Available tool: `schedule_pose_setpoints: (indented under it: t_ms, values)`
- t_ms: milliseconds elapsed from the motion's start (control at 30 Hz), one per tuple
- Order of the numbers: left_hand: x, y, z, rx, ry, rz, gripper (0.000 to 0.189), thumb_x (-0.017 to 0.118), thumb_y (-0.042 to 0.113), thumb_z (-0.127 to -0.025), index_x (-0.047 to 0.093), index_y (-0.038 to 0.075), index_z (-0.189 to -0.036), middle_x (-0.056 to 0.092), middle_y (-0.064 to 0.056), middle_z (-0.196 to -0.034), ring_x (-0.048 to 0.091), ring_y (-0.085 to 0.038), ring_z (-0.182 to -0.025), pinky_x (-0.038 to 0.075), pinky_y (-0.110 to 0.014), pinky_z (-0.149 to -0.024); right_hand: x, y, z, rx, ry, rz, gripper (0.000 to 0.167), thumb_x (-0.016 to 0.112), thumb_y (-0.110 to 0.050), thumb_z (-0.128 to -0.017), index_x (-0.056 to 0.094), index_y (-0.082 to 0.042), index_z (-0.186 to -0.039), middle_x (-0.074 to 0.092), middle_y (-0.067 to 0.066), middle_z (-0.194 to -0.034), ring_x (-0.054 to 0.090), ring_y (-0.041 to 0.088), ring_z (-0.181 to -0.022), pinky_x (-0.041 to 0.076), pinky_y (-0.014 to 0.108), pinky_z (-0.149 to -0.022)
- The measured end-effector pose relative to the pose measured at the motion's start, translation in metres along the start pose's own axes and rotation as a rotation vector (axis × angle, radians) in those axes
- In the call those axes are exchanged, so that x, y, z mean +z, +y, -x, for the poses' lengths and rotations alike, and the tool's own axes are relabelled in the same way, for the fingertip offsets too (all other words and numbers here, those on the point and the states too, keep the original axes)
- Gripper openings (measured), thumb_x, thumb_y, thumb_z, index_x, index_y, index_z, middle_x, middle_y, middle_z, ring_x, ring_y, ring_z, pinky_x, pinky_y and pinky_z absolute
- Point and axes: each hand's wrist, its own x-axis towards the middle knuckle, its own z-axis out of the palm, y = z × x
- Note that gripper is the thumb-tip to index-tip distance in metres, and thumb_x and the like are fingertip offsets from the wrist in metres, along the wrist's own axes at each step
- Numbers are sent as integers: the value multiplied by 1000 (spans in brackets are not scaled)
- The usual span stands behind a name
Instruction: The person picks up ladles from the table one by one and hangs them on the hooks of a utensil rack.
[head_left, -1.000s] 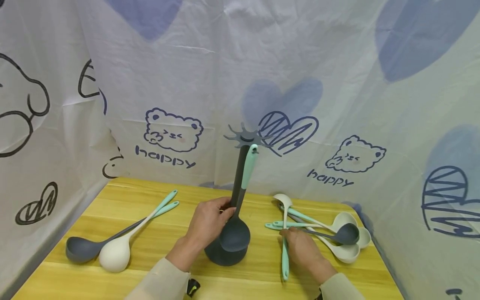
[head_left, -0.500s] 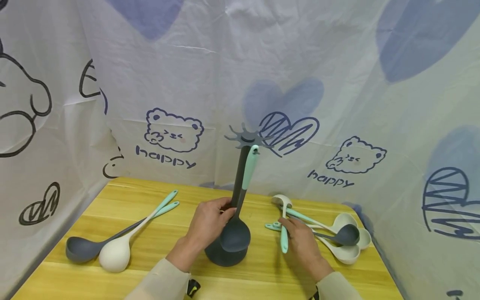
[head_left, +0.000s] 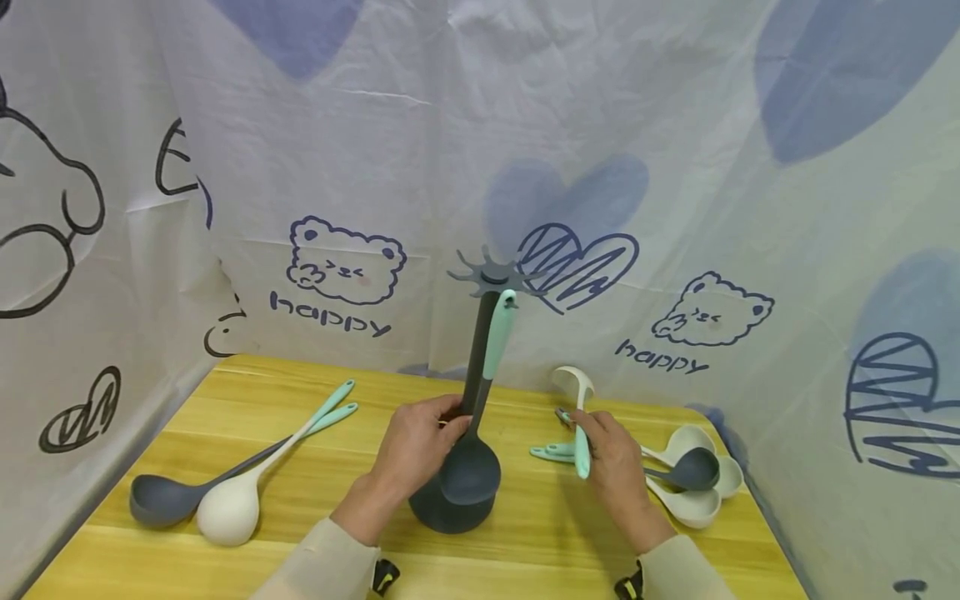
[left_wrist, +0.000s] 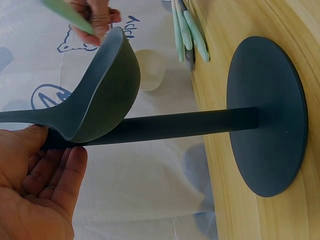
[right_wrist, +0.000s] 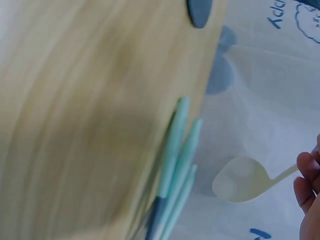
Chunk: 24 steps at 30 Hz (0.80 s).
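Observation:
My left hand (head_left: pixel 411 443) grips the pole (left_wrist: pixel 190 125) of a dark grey utensil stand, which rises from a round base (left_wrist: pixel 270 155) to a spoked top (head_left: pixel 495 273). From one hook hangs a dark ladle (head_left: pixel 470 472) with a mint handle; its bowl is in front of the pole, close to my left fingers. My right hand (head_left: pixel 613 467) pinches a white ladle (head_left: pixel 573 380) near where it joins its mint handle (head_left: pixel 582 454). That ladle is held off the table, bowl end away from me. In the right wrist view, its bowl (right_wrist: pixel 240 180) appears beside my fingertips (right_wrist: pixel 303 192).
Several ladles, white and one dark ladle (head_left: pixel 695 469), lie piled on the wooden table (head_left: pixel 517 567) at the right. At the left, a dark ladle (head_left: pixel 167 500) and a white ladle (head_left: pixel 228 510) lie crossed. A printed curtain (head_left: pixel 435 167) hangs behind the table.
My right hand has lifted the white ladle off the pile, up and slightly right, its handle end rising from the table. My left hand and the stand have stayed put.

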Motion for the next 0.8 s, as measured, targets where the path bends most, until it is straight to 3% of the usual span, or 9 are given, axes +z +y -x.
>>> schedule_pose_setpoints:
  t_ms: [167, 333, 433, 567, 667, 800]
  values:
    - [0, 0, 0, 2, 0, 3, 18, 76, 23, -99, 80, 16, -115, 81, 2, -100, 75, -12, -87, 62, -31, -73, -6, -9, -12, 41, 46, -26, 20, 71, -2, -95, 77, -14, -110, 60, 13, -107, 62, 26, -79, 52, 40, -56]
    - [-1, 0, 1, -6, -4, 6, 18, 77, 24, -99, 80, 17, -115, 80, 3, -100, 74, -11, -87, 62, -31, -73, -11, -19, -23, 46, 94, -122, 18, 60, -17, -108, 75, -9, -113, 68, 13, -119, 70, 29, -94, 58, 43, -69]
    - [-1, 0, 1, -11, -7, 6, 19, 77, 24, -99, 80, 17, -115, 80, 3, -100, 74, -11, -88, 63, -31, -74, -15, -25, -30, 48, 134, -187, 15, 65, -7, -104, 73, -4, -116, 73, 15, -117, 73, 31, -99, 58, 43, -77]
    - [-1, 0, 1, -15, -7, 6, 19, 77, 25, -98, 80, 17, -115, 80, 3, -101, 74, -11, -88, 63, -32, -74, -18, -34, -39, 77, 171, -210, 29, 74, 11, -90, 71, -1, -117, 77, 15, -102, 76, 28, -86, 59, 36, -69]
    - [-1, 0, 1, -14, -7, 6, 18, 77, 25, -98, 80, 18, -114, 80, 4, -100, 73, -10, -87, 62, -31, -74, -22, -41, -48, 165, 147, -246, 23, 71, 8, -94, 70, -3, -115, 77, 9, -92, 76, 25, -79, 58, 24, -66]
    - [-1, 0, 1, -13, -11, 9, 17, 77, 25, -99, 80, 18, -113, 80, 4, -99, 72, -9, -85, 61, -29, -72, -27, -50, -58, 369, 101, -367, 10, 68, -7, -103, 71, -6, -112, 76, 6, -91, 76, 24, -83, 54, 11, -71]
